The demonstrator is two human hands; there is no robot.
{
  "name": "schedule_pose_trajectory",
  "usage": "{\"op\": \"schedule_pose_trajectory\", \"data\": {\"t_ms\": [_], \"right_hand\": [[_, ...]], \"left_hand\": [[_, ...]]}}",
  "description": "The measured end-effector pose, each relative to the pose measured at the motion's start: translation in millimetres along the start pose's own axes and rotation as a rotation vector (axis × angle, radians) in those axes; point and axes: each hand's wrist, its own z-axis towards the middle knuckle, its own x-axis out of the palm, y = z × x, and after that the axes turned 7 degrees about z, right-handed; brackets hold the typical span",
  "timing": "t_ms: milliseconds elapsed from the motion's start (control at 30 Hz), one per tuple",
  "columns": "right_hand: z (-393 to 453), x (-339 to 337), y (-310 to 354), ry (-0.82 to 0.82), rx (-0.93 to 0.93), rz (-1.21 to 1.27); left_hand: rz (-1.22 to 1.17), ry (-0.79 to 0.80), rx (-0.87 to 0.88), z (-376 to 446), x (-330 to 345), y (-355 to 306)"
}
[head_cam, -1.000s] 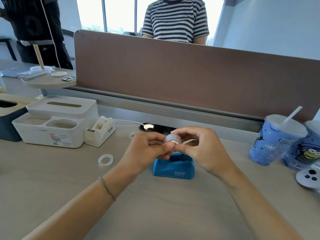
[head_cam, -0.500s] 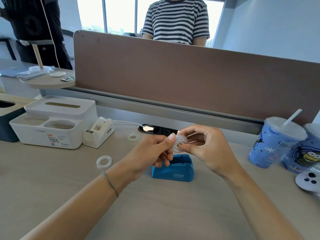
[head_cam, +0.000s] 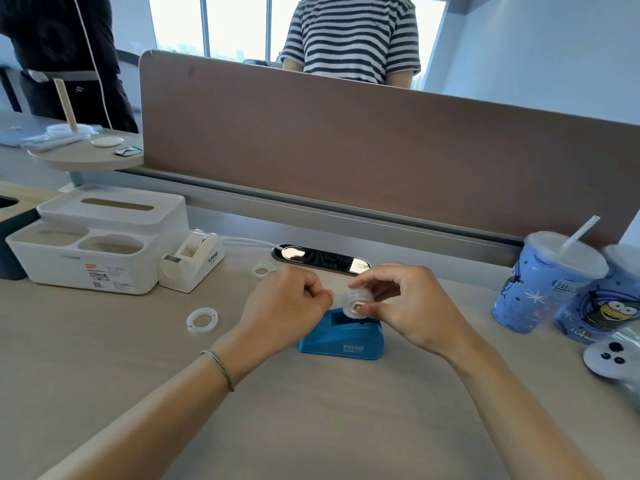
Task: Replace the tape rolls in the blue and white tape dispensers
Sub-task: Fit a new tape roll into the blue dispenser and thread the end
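A blue tape dispenser stands on the desk in front of me, its slot facing up. Just above it my right hand holds a clear tape roll between thumb and fingers. My left hand is curled shut right beside the roll on its left; whether it pinches the tape's end I cannot tell. A white tape dispenser stands at the left with a roll in it. Two empty white tape rings lie on the desk: one ring left of my left hand, another ring farther back.
A white tissue-box organiser stands next to the white dispenser. A black cable port sits behind my hands. Two blue cups with straws and a white controller are at the right. A brown partition backs the desk; two people stand beyond.
My hands have drawn slightly apart: the left hand slid left off the roll and closed, while the right hand keeps the roll and has lowered it toward the blue dispenser.
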Motion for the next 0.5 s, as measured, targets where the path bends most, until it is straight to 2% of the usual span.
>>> {"op": "schedule_pose_trajectory", "data": {"t_ms": [133,333,500], "right_hand": [[-0.1,-3.8,-0.9,0.021,-0.003,-0.025],[-1.8,-0.3,1.3,0.047,-0.046,-0.152],[-1.1,0.4,-4.5,0.073,-0.040,-0.142]], "left_hand": [[0.047,-0.059,-0.022,-2.5,3.8,-2.6],[0.009,-0.046,-0.006,-5.6,6.1,-6.0],[0.022,-0.004,-0.021,-6.0,9.4,-4.1]]}}
